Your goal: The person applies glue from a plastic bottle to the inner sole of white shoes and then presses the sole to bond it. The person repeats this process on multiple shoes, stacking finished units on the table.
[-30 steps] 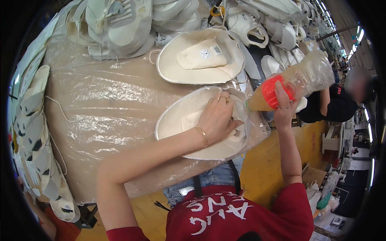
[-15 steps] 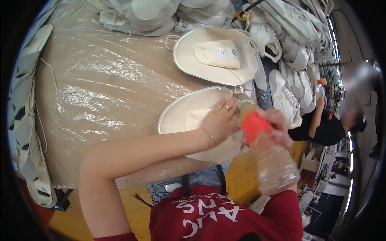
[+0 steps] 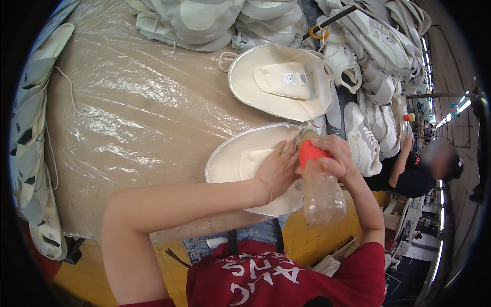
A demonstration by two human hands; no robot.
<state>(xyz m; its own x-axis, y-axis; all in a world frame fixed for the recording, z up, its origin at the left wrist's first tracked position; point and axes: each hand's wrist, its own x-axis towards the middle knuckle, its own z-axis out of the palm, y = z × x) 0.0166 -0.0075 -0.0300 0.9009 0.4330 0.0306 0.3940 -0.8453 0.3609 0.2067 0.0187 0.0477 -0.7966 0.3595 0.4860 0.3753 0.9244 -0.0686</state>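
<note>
The relation that counts is the bottle's mouth against the right end of the near upper. The bottle [image 3: 325, 197] slants with its mouth [image 3: 309, 133] at the far end, over the right part of the near upper [image 3: 230, 161], and its clear base toward the near side, a little to the right. I cannot tell whether the mouth touches the material.

The near upper lies on the table [image 3: 128, 138], beneath the left hand [image 3: 279, 171] and left of the right hand [image 3: 335, 158]. Its long axis runs roughly left to right, with the broad rounded end at the left.

The right hand is clamped around the bottle, about its red band [image 3: 312, 151]. The left hand is nearer the upper: it rests inside it, fingers pointing far and right toward the mouth. The bottle hides its thumb, so whether it pinches the material cannot be told. The hands are near each other. The far upper [image 3: 250, 92] lies just beyond, on the far side.
</note>
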